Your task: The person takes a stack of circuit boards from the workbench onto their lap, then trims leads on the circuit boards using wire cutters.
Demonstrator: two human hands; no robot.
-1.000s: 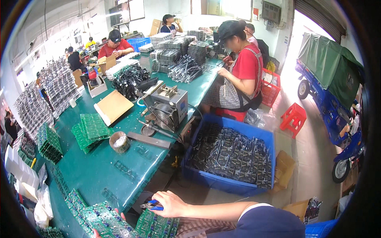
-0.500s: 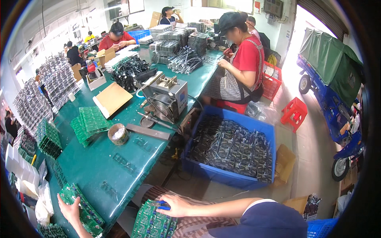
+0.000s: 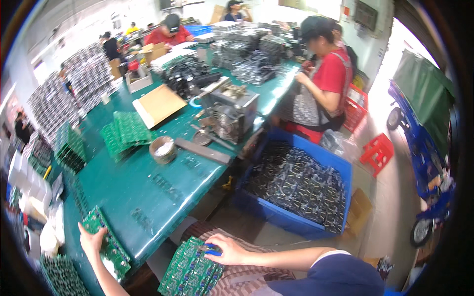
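Note:
My left hand (image 3: 94,241) is at the table's near left edge. Its thumb and fingers are spread apart at the side of a green circuit board panel (image 3: 112,246), with the thumb over the panel's face. In my right hand (image 3: 229,250) is a pair of blue-handled pliers (image 3: 213,249), the fingers wrapped round the handles. The tool lies over the upper right corner of several green circuit board panels (image 3: 190,269) on my lap. The tool's tip is blurred, so I cannot tell whether it touches a board.
Beyond my hands, the green table (image 3: 128,187) bears a round tub (image 3: 163,150), a grey metal bar (image 3: 202,151), a soldering unit (image 3: 229,111) and more green boards (image 3: 126,133). To the right stands a blue crate (image 3: 284,217) of dark parts. A co-worker (image 3: 323,74) sits beyond it.
The whole view has shifted and turned slightly, so the table's contents appear farther right. Both hands keep nearly the same places on the boards and the pliers.

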